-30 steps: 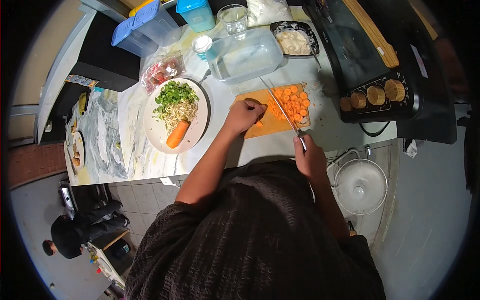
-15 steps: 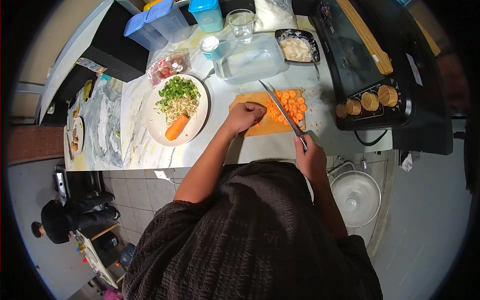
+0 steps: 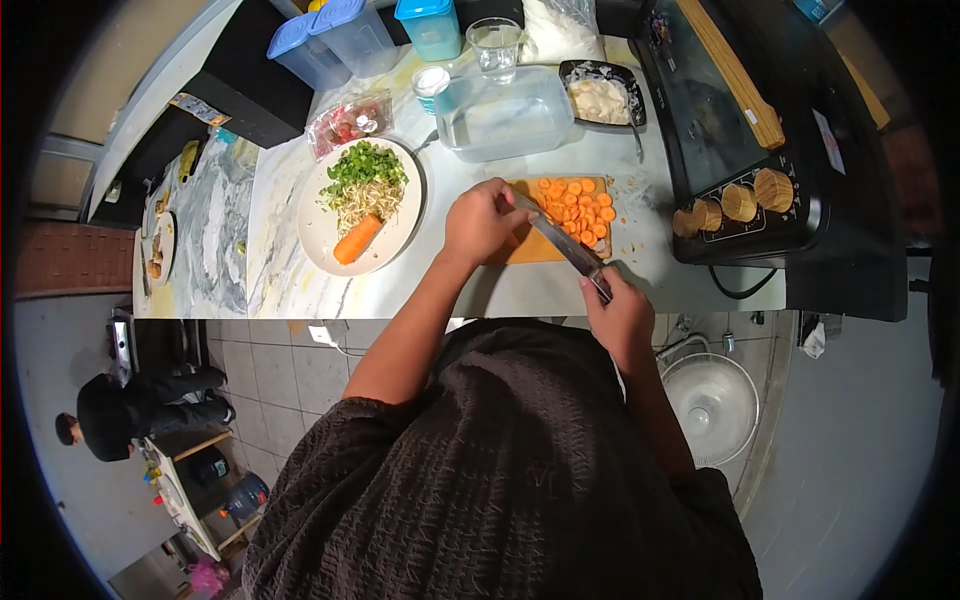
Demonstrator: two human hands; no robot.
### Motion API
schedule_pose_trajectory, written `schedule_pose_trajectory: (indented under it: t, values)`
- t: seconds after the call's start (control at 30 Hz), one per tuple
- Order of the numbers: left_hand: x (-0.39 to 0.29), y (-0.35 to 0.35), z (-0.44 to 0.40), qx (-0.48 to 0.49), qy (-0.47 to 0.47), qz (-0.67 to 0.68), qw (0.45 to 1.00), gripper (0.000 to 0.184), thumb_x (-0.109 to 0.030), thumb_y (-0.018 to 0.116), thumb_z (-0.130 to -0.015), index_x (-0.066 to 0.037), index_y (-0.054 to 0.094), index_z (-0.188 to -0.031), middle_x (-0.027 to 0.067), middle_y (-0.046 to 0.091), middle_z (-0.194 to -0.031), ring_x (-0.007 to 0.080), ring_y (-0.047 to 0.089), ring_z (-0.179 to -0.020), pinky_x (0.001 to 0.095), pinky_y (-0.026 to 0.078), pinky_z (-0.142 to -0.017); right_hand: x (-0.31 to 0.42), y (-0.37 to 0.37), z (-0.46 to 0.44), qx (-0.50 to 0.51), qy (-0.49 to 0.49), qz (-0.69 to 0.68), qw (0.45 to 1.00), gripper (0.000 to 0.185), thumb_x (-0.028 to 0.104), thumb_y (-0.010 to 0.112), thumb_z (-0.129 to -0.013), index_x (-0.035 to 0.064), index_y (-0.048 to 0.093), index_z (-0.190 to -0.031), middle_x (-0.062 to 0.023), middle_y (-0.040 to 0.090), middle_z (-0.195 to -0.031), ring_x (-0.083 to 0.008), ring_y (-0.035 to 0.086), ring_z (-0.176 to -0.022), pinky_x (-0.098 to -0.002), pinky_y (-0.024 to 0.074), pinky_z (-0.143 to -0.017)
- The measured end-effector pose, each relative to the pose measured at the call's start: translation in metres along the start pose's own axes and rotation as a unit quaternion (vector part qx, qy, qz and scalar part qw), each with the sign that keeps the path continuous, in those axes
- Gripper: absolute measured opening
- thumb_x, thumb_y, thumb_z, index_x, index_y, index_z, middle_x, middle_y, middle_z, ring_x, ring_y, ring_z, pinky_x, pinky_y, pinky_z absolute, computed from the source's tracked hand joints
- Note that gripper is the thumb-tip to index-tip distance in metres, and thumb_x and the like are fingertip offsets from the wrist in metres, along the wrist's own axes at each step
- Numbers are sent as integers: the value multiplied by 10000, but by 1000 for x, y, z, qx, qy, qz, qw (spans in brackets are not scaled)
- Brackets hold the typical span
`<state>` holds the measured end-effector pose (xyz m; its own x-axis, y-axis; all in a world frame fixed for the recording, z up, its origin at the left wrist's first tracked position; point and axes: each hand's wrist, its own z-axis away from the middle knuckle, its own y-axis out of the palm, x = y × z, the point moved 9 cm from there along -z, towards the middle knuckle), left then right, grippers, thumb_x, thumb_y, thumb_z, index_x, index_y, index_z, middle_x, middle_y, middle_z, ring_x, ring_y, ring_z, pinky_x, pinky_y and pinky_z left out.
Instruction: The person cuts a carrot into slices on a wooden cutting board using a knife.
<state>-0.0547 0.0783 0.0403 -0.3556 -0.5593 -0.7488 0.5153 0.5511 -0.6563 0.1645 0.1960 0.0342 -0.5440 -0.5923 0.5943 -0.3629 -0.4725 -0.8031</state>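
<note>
My right hand (image 3: 618, 310) is closed round the handle of a knife (image 3: 568, 248), whose blade slants up and left over the orange cutting board (image 3: 545, 252). At the blade's tip end is my left hand (image 3: 482, 220), its fingers bent together by the blade; whether they pinch the blade or a carrot bit is hidden. Sliced carrots (image 3: 582, 205) cover the board's right part. To the left, a round plate (image 3: 312, 235) holds chopped greens (image 3: 366, 170), bean sprouts (image 3: 360, 207) and a carrot piece (image 3: 357, 240).
Behind the board are a clear plastic container (image 3: 505, 115), a black bowl of pale paste (image 3: 600, 100) and a glass (image 3: 493, 45). A black oven (image 3: 735, 190) stands at right. A packet (image 3: 348, 122) lies behind the plate. A person (image 3: 105, 415) is at far left.
My left hand has risen from the board to the blade's tip end. The blade has swung lower and further left. The view has shifted slightly.
</note>
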Motion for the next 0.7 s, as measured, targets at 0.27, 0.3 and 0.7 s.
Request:
schedule_pose_trajectory:
  t: [0.27,0.3,0.7]
  values:
    - [-18,19,-21,-27,119,-133,984,449,-375,862,-631,-49,602,-798,91,659,-783,288,646,-754,398,481,-711,9,-2,0,5,-33,70,997,324,386,628,-894,63,601,-893,-152,672,-807,-369,665,-751,-448,520,-652]
    - [-24,15,-19,-25,120,-133,983,449,-375,862,-631,-49,602,-798,91,659,-783,288,646,-754,398,481,-711,8,-3,1,5,-30,70,997,324,386,628,-894,63,601,-893,-152,672,-807,-369,665,-751,-448,520,-652]
    - [-27,6,-19,-58,166,-104,979,391,-343,829,-719,-28,619,-814,106,631,-747,257,615,-664,369,492,-632,14,-2,2,4,-36,73,997,318,384,630,-895,67,603,-895,-151,671,-797,-368,666,-746,-448,518,-651]
